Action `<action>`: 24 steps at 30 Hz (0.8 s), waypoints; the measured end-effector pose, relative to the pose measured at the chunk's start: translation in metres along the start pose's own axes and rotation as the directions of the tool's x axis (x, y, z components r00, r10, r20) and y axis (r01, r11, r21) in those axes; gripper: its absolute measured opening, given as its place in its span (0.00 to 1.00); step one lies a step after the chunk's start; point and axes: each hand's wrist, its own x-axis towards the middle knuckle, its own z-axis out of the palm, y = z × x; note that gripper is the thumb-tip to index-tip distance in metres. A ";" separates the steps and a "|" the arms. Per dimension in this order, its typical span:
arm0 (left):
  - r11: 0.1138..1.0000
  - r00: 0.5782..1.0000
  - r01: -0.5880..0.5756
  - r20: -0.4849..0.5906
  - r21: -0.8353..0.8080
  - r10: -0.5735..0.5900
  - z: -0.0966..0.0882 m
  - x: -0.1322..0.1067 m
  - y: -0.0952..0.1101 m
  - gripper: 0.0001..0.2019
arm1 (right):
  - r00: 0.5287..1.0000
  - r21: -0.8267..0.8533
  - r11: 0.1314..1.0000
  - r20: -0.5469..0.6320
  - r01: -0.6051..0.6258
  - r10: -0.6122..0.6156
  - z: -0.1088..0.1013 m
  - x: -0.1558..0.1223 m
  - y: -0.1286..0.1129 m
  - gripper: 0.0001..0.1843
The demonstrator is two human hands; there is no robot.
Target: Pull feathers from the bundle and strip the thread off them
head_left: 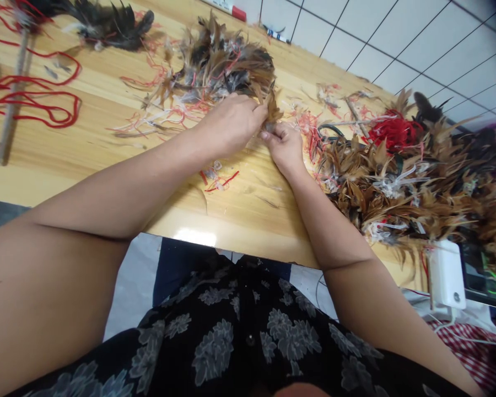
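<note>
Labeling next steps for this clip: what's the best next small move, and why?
Probably tease the feather tuft loose with a slow, gentle pull. The left hand and right hand both pinch at it, right beside the tangled feather bunch, and the red thread among those feathers could snag on a hard tug.

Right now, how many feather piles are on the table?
3: a dark pile at the top left, a brown pile in the middle by the left hand, and a big brown pile on the right. More may be hidden past the picture's edge.
</note>
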 end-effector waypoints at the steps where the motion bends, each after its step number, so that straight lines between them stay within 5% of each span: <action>1: 1.000 1.000 0.005 -0.005 -0.016 -0.005 0.000 -0.001 0.002 0.17 | 1.000 0.007 1.000 0.003 0.002 -0.002 0.001 0.000 0.001 0.32; 6: 0.987 0.998 0.028 -0.050 -0.159 -0.037 0.001 -0.002 0.005 0.06 | 0.999 0.022 1.000 0.039 0.015 -0.015 0.003 0.003 0.009 0.30; 12: 0.995 0.996 0.084 0.023 0.049 -0.086 -0.013 -0.003 0.019 0.14 | 0.997 0.032 0.999 0.076 0.022 -0.024 0.004 0.003 0.008 0.27; 17: 0.991 0.939 0.128 -0.317 -0.045 -0.136 -0.022 -0.006 0.000 0.13 | 0.996 0.230 0.970 0.059 -0.079 0.068 0.003 0.006 0.009 0.34; 19: 0.980 0.911 0.142 -0.370 -0.137 -0.184 -0.018 -0.004 -0.012 0.10 | 0.996 0.271 0.958 0.021 -0.090 0.087 0.002 0.007 0.011 0.36; 24: 0.800 0.962 0.133 -0.118 -0.584 -0.246 0.009 0.005 -0.021 0.06 | 1.000 0.158 0.987 -0.007 0.001 0.000 0.002 0.005 0.011 0.35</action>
